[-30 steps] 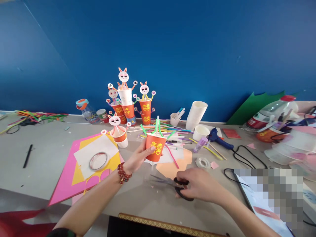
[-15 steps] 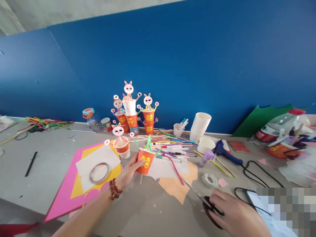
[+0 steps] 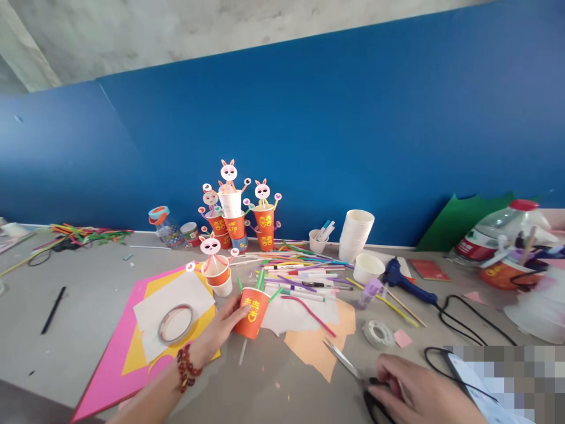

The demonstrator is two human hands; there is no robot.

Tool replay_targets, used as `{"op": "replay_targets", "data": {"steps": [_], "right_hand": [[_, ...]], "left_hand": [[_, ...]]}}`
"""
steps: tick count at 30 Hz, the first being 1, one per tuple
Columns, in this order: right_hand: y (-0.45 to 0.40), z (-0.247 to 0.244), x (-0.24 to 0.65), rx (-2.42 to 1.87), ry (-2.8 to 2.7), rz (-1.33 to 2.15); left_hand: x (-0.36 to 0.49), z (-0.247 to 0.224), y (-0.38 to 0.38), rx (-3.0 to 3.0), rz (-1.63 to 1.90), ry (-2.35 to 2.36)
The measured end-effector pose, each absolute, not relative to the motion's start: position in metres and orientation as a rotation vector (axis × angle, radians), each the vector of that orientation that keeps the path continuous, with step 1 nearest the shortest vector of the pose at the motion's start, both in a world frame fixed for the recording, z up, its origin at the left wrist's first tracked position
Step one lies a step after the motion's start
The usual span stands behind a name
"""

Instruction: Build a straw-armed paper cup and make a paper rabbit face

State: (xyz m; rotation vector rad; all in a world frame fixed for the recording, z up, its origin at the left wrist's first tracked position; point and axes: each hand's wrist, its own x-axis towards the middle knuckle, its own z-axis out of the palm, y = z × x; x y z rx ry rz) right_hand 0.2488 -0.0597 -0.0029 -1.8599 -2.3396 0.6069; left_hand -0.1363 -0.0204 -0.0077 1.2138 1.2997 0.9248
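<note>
My left hand [image 3: 229, 323] grips a red paper cup [image 3: 252, 313] with gold characters. Green pipe cleaners [image 3: 261, 279] rise from inside the cup and bend out past its rim. My right hand [image 3: 412, 388] is closed at the black handles of a pair of scissors [image 3: 346, 360], low at the right. The blades point up and left, a little apart from the cup. Part of the handles is hidden by my fingers. A dark pink pipe cleaner [image 3: 311, 313] lies on paper scraps between my hands.
Rabbit-faced cup figures [image 3: 229, 203] stand by the blue wall. Markers and pipe cleaners [image 3: 304, 274] lie in the middle. To the right are stacked white cups [image 3: 356, 234], a glue gun [image 3: 408, 282] with its cord and a tape roll [image 3: 378, 334]. Pink card [image 3: 103, 377] lies left.
The view has tilted up, so the table sits lower. My left hand has brought the cup slightly left and nearer, tipping it. My right hand stays at the scissors.
</note>
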Motion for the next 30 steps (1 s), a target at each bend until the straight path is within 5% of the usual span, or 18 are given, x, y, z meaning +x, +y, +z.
{"op": "replay_targets", "data": {"steps": [9, 30], "right_hand": [[-0.053, -0.026, 0.212, -1.603, -2.411, 0.345], [-0.045, -0.031, 0.21, -1.657, -2.45, 0.344]], "left_hand": [[-0.153, -0.031, -0.031, 1.328, 0.982, 1.397], [-0.15, -0.032, -0.009, 1.639, 0.953, 1.721]]}}
